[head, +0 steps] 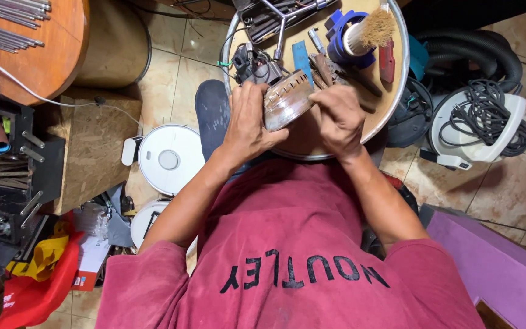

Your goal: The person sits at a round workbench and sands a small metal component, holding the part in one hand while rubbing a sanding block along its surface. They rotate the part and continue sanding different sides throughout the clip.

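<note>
Head view: a round metal motor part (285,100) is gripped over the round table (397,73), at twelve o'clock from the chest. Left hand (248,119) is clasped around it; right hand (339,119) is pinched at its three o'clock edge. Dismantling seems underway; steady prying is called for next.

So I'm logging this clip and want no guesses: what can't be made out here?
Head view only:
- Inside of the round metal part: turned away, covered by the left hand and right hand.
- What the right hand's fingers pinch: hidden behind them.
- Tool case on the round tray: cut off by the top edge.
</note>
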